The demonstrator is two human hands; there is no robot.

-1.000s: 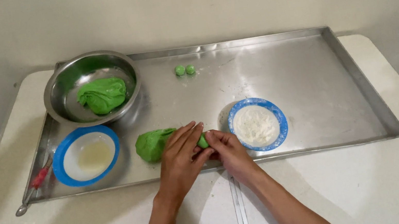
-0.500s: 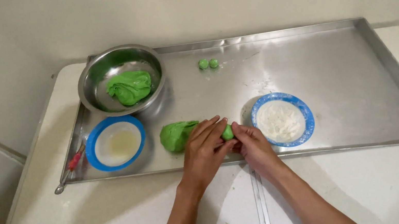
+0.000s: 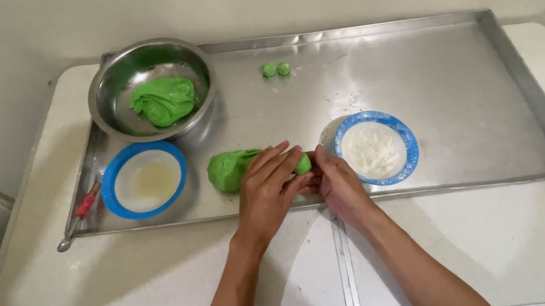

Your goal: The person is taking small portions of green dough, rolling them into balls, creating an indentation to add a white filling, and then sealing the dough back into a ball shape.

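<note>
White table [image 3: 128, 287] bears steel tray [image 3: 432, 74]; both hands pinch green dough [image 3: 232, 169].

Two bare forearms w/ hands, no sleeves in view up to the frame edge. Left hand [image 3: 269, 190]: no ring, watch or glove; nails short and plain. Right hand [image 3: 338, 186]: also bare, no jewellery, wrist uncovered, nails not clear.
</note>
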